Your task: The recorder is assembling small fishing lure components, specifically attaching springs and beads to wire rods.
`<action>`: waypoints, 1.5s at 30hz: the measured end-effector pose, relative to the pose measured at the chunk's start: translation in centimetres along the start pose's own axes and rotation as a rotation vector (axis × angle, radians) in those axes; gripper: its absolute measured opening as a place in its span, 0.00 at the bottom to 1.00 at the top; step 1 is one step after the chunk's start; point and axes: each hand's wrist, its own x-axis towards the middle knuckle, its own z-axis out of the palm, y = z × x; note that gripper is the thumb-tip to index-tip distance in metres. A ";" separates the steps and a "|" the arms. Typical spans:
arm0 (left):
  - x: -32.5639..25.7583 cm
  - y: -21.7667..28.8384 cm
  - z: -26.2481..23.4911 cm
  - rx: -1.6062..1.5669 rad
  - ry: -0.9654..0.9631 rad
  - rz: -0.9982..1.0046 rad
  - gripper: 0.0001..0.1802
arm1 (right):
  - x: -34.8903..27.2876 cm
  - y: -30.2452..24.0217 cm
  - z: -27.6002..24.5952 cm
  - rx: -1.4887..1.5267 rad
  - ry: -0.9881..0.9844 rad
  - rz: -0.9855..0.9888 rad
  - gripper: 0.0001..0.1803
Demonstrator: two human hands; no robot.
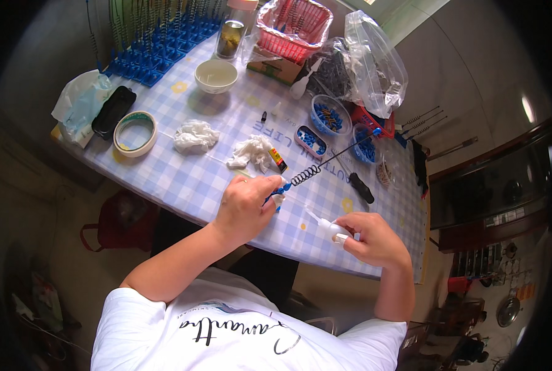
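Note:
My left hand (246,203) is closed on the blue plastic base of a black coiled spring rod (306,175). The rod slants up and to the right, ending in a small blue tip; white material shows beside the base under my fingers. In my right hand (375,240) is a small white squeeze bottle (329,226), gripped round its body. Its thin nozzle points up and left, a little apart from the blue base. Just beyond my left hand lie a crumpled white tissue (251,153) and a small yellow-and-black box (278,159).
On the checked tablecloth are a roll of tape (118,137), another tissue wad (195,136), a bowl (216,78), tubs of small blue parts (364,148) and a black-handled screwdriver (362,188). Blue racks (146,65) of spring rods and a red basket (283,44) stand at the back.

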 end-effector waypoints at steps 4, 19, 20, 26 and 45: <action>0.0 0.0 0.1 -0.004 0.007 0.001 0.18 | 0.0 0.0 0.0 0.010 0.007 -0.009 0.13; 0.1 0.0 -0.1 0.002 -0.015 -0.001 0.19 | -0.3 1.4 0.2 0.156 0.043 0.090 0.13; 0.1 0.0 -0.2 0.004 -0.020 -0.009 0.18 | -0.2 1.7 0.2 0.157 0.045 0.085 0.13; 0.2 0.1 -0.3 -0.002 -0.008 -0.020 0.17 | 4.0 5.0 0.9 0.657 0.131 0.085 0.13; 0.1 -0.2 -0.2 -0.034 0.002 -0.012 0.19 | 21.5 3.0 6.2 0.153 0.796 -0.101 0.14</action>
